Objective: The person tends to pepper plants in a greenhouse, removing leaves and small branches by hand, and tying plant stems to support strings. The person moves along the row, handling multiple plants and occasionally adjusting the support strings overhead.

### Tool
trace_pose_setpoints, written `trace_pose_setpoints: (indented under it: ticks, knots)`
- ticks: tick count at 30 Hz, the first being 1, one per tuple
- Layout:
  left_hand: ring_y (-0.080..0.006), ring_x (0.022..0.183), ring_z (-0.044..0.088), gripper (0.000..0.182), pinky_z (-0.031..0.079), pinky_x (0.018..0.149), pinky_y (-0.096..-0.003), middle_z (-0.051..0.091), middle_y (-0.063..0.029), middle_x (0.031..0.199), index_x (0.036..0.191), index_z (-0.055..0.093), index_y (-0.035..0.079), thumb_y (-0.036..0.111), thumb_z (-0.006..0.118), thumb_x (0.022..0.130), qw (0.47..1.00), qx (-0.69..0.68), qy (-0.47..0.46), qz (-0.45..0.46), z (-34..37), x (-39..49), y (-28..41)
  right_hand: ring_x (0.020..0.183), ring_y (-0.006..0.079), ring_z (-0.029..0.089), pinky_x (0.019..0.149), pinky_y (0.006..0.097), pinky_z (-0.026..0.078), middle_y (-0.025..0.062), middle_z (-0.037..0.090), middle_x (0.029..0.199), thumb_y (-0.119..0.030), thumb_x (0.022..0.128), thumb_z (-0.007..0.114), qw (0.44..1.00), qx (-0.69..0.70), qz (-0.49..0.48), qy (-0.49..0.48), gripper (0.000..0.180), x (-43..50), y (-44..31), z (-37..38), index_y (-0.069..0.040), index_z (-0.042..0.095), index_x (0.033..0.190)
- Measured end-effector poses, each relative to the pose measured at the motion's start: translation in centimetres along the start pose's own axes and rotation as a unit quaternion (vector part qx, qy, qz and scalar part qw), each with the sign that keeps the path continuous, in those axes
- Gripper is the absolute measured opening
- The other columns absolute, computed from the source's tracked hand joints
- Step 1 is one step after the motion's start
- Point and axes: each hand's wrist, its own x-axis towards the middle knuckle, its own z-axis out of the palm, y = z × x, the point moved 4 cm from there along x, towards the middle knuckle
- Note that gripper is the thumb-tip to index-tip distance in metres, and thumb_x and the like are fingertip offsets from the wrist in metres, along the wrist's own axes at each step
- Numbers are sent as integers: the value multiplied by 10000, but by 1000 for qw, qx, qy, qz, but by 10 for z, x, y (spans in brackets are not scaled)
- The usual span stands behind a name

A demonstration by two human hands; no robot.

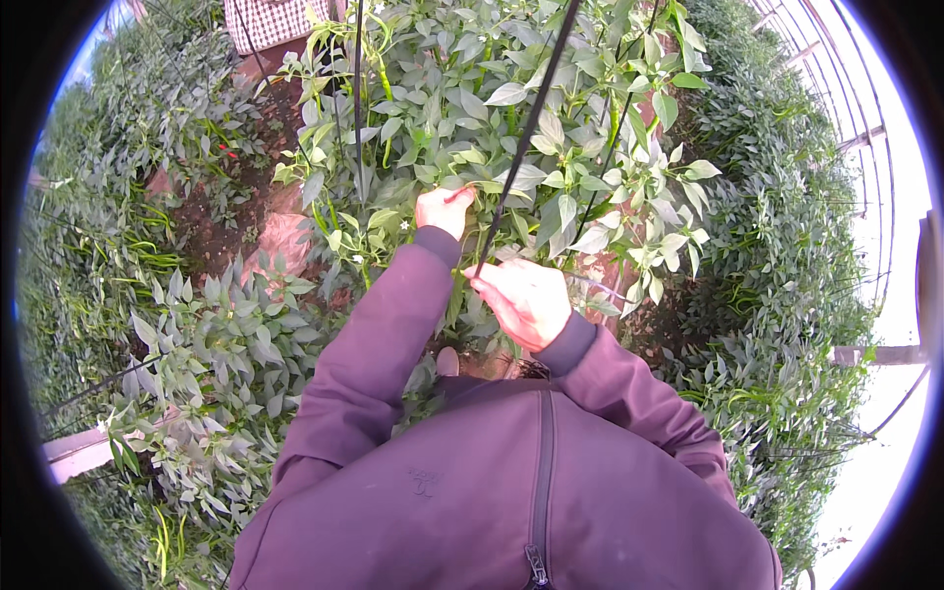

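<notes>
A leafy pepper plant with slim green chili peppers and small white flowers stands before me. My left hand is at its foliage with the fingers bent; a small reddish thing shows at the fingertips, too small to name. Lower and to the right, my right hand has thumb and forefinger pinched together at the lower end of a black cord, which runs up past the leaves. A thin stem-like strand sticks out behind the right hand. What lies inside either hand is hidden.
More pepper plants stand at both sides, with further black cords among them. Crumpled plastic film lies on the soil at left. A checkered bag or container is at the top. Metal greenhouse ribs curve along the right.
</notes>
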Motion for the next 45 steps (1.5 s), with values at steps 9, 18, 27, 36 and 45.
trace_pose_setpoints:
  ticks: [9,18,27,36,45]
  knots:
    - [-94,505,483,140,362,484,-278,604,-6,601,867,777,-2,132,786,826,977,-154,-72,-125,-6,10,2,677,200,644,691,352,516,130,672,745,-244,962,633,888,260,376,-53,232,-6,90,100,-28,685,1027]
    - [-180,794,700,164,567,696,-329,749,-97,903,1049,748,-10,87,677,937,975,-145,-96,-136,0,9,-6,890,391,705,831,449,547,208,726,893,-319,887,666,889,121,432,-93,295,-7,122,113,-64,750,1009]
    - [-102,615,561,112,453,563,-286,671,-24,730,969,764,-2,76,714,905,970,-225,-33,-89,5,-1,-1,931,383,706,858,456,546,197,738,922,-376,850,660,871,53,466,-147,316,7,130,116,-114,793,964]
    - [-224,706,630,258,524,686,-325,710,-92,875,1018,725,-2,143,517,974,928,-344,-47,-132,16,6,-17,666,64,613,627,211,489,47,707,835,-33,878,746,940,240,240,36,261,23,82,62,-63,747,1137]
    - [-88,601,551,120,410,535,-279,654,14,715,957,773,13,88,714,884,982,-165,-44,-77,-2,7,-7,687,350,714,662,457,572,156,709,713,-328,903,635,933,-212,233,-174,292,54,106,33,-94,737,762]
